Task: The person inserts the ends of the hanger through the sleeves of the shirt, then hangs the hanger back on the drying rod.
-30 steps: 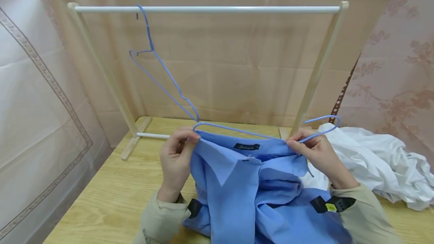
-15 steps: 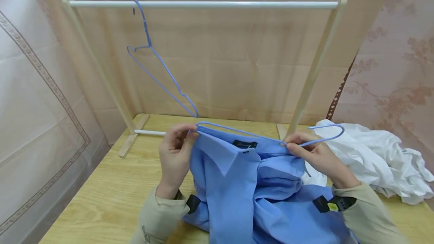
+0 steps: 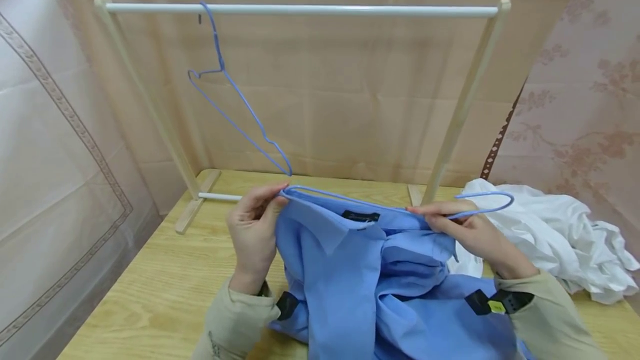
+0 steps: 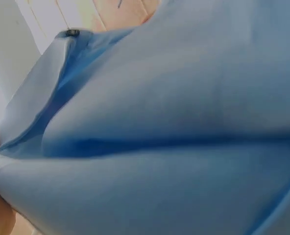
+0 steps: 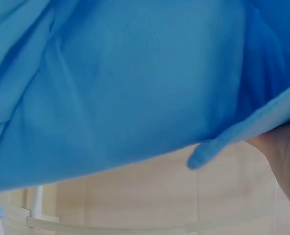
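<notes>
A blue collared shirt (image 3: 342,276) with a black neck label is held up in front of me in the head view. A blue wire hanger (image 3: 350,198) runs along the top edge of its collar, and its hook sticks out to the right past my right hand. My left hand (image 3: 255,226) pinches the collar's left end, at the hanger's rounded end. On the other side my right hand (image 3: 462,229) pinches the collar and the hanger wire between thumb and fingers. Shirt cloth (image 4: 184,98) fills most of the left wrist view, and blue fabric (image 5: 125,88) covers much of the right one.
A rack with a white top bar (image 3: 350,10) and wooden legs stands behind the shirt. Another blue wire hanger (image 3: 240,90) hangs on its left part. Crumpled white cloth (image 3: 555,238) lies right on the wooden table (image 3: 165,288), beside my right hand.
My right fingertips have slid left along the collar and wire and lie straighter. The hanger's hook has shifted right and lower, and my left hand has moved slightly left.
</notes>
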Tool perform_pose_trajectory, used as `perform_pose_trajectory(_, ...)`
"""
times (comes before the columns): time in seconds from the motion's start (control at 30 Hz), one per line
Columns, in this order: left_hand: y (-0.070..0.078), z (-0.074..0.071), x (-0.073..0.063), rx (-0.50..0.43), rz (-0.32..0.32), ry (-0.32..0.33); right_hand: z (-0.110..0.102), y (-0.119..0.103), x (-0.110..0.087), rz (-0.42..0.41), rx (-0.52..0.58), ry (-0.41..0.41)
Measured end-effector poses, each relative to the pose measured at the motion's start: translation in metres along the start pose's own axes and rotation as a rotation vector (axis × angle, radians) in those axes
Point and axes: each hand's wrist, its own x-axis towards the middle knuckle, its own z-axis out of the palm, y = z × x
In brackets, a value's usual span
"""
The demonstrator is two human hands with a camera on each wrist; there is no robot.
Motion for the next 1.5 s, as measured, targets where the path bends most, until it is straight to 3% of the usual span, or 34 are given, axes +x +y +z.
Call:
perform_pose_trajectory(0.13, -0.001, 0.001, 0.000, -0.032, 0.032, 0.020, -0.004, 0.001, 0.002, -0.017, -0.005, -0.022)
perform_pose_trajectory(0.5, -0.001, -0.004, -0.002, 0.063, -0.008, 0.049, -0.003, 0.007, -0.005, 0.019, -0.010, -0.034)
perform_pose_trajectory(0.83, 0.002, -0.003, -0.001, 0.134, 0.066, 0.048, -0.002, 0.008, -0.004, 0.036, 0.013, -0.057)
perform_pose_trajectory(1.07, -0.002, 0.004, -0.002, 0.107, 0.082, 0.014, -0.010, 0.003, 0.001, 0.118, -0.072, -0.051)
perform_pose_trajectory(1.23, -0.006, 0.007, -0.005, 0.215, 0.149, -0.090, -0.005, -0.005, 0.007, 0.133, -0.272, -0.067)
perform_pose_trajectory(1.33, -0.007, 0.009, -0.007, 0.249, 0.180, -0.131, -0.001, -0.009, 0.013, 0.143, -0.328, -0.053)
perform_pose_trajectory(1.5, -0.008, 0.011, -0.007, 0.236, 0.140, -0.159, -0.001, -0.018, 0.020, 0.249, -0.337, -0.003)
